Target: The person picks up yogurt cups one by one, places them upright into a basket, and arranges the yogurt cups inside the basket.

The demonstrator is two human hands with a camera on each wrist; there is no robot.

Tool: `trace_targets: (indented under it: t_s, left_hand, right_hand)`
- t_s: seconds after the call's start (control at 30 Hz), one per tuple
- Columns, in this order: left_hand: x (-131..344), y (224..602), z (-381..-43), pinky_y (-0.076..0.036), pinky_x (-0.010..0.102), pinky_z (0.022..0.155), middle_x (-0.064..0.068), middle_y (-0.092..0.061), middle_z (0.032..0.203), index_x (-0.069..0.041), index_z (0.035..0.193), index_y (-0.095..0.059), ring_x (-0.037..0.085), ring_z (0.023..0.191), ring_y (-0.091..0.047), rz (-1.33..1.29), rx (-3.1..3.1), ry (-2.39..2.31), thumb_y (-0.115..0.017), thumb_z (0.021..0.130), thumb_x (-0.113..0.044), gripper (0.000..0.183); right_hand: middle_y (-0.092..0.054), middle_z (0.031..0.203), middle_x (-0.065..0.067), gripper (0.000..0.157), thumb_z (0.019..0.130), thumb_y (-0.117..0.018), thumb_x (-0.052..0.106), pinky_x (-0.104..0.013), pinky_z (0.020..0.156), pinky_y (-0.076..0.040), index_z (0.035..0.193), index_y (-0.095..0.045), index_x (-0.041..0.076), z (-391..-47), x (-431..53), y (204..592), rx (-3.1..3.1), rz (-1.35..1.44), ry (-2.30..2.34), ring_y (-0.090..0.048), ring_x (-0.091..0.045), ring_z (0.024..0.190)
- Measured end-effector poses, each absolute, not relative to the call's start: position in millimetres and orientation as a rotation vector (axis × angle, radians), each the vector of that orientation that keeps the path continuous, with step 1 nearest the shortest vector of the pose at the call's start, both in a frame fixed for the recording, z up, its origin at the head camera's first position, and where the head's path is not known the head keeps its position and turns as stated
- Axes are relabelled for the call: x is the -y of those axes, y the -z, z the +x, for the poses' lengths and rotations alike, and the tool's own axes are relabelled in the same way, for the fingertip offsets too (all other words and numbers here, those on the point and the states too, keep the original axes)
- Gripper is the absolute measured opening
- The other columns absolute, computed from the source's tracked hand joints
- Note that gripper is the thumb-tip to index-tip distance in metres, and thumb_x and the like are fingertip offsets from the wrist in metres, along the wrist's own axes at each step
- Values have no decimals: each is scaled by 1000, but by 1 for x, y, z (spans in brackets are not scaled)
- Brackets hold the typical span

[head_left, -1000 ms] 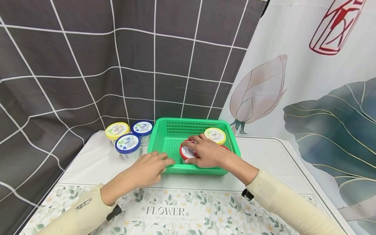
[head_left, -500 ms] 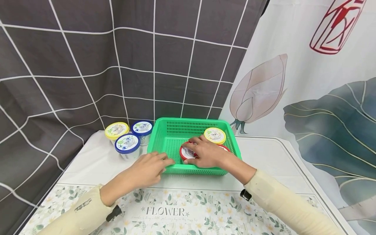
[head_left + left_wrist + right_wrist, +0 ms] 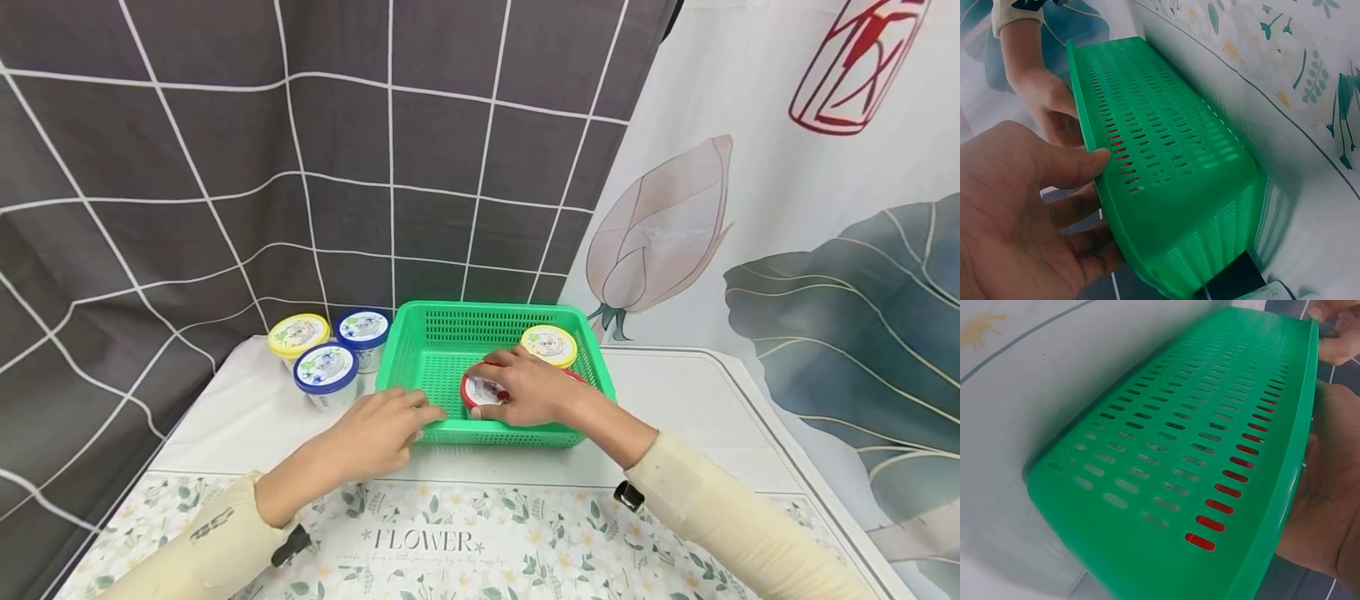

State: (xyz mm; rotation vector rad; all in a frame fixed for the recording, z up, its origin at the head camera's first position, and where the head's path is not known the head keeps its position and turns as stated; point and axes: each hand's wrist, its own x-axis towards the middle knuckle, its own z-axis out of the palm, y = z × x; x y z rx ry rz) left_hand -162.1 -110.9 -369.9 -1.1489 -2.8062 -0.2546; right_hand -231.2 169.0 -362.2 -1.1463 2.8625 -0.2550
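A green plastic basket (image 3: pixel 491 308) with slotted walls stands on the table. At its front left corner my left hand (image 3: pixel 378 433) grips the rim; in the left wrist view the thumb (image 3: pixel 1082 165) presses outside the wall while the fingers lie on the inner side. Inside the basket, my right hand (image 3: pixel 532 390) holds a red-lidded tub (image 3: pixel 478 392) from above, fingers and thumb around its lid. Part of another red lid (image 3: pixel 576 376) shows behind that hand. A yellow-lidded tub (image 3: pixel 550 344) sits in the back right corner. Through the slots, red shows in the right wrist view.
Left of the basket stand two blue-lidded tubs (image 3: pixel 326 368) and a yellow-lidded tub (image 3: pixel 299 335), close together. A dark grid-patterned curtain (image 3: pixel 330 167) hangs right behind them. The floral mat (image 3: pixel 420 542) covers the table's near part.
The red-lidded tub under my right hand has shifted very slightly to the right. My left hand stays on the basket rim.
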Motion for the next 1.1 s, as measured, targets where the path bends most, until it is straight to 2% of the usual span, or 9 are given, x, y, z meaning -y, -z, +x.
trace_targets:
  t_s: [0.2, 0.33, 0.47, 0.57, 0.7, 0.83, 1.1]
  left_hand:
    - [113, 371, -163, -63, 42, 89, 3, -76, 119, -13, 140, -77, 22, 106, -69, -1187, 2816, 300, -75, 102, -5, 39]
    - [117, 373, -166, -63, 46, 100, 3, -77, 125, -12, 142, -76, 23, 114, -70, -1227, 2827, 366, -73, 104, -6, 38]
    - [122, 375, -171, -56, 56, 119, 4, -77, 134, -13, 144, -75, 30, 129, -69, -1238, 2857, 439, -71, 106, -10, 39]
    - [124, 376, -173, -50, 63, 124, 6, -76, 139, -13, 146, -75, 35, 137, -67, -1235, 2878, 480, -71, 107, -16, 40]
    - [126, 375, -175, -53, 62, 118, 5, -75, 140, -16, 149, -74, 32, 135, -65, -1209, 2879, 508, -71, 109, -29, 42]
    - [133, 373, -177, -55, 60, 115, 3, -75, 138, -19, 148, -74, 28, 132, -65, -1143, 2842, 508, -67, 112, -40, 43]
    - [148, 366, -183, -57, 62, 113, 4, -76, 133, -18, 142, -77, 32, 131, -68, -1021, 2752, 553, -63, 114, -42, 40]
  right_hand:
    - [-59, 166, -18, 57, 107, -70, 54, -66, 124, -49, 156, -68, 24, -227, -174, 360, -2877, -1064, 314, -54, -46, 153]
    - [-57, 169, -16, 58, 106, -71, 52, -66, 123, -51, 156, -68, 23, -220, -183, 356, -2947, -1041, 354, -52, -44, 153]
    - [-61, 165, -15, 56, 105, -75, 47, -65, 122, -52, 154, -70, 21, -211, -197, 350, -3012, -1079, 427, -52, -42, 153]
    - [-63, 161, -15, 54, 105, -77, 44, -68, 122, -50, 152, -72, 19, -206, -211, 348, -3058, -1092, 468, -53, -43, 153]
    - [-66, 157, -14, 46, 106, -76, 41, -68, 119, -52, 147, -75, 19, -196, -232, 349, -3112, -1070, 505, -56, -40, 148]
    - [-71, 146, -9, 39, 106, -77, 37, -63, 113, -57, 141, -77, 20, -185, -247, 353, -3158, -1046, 500, -61, -33, 138]
    - [-75, 133, -5, 37, 102, -84, 35, -51, 99, -64, 131, -80, 13, -162, -263, 362, -3238, -1087, 397, -65, -27, 124]
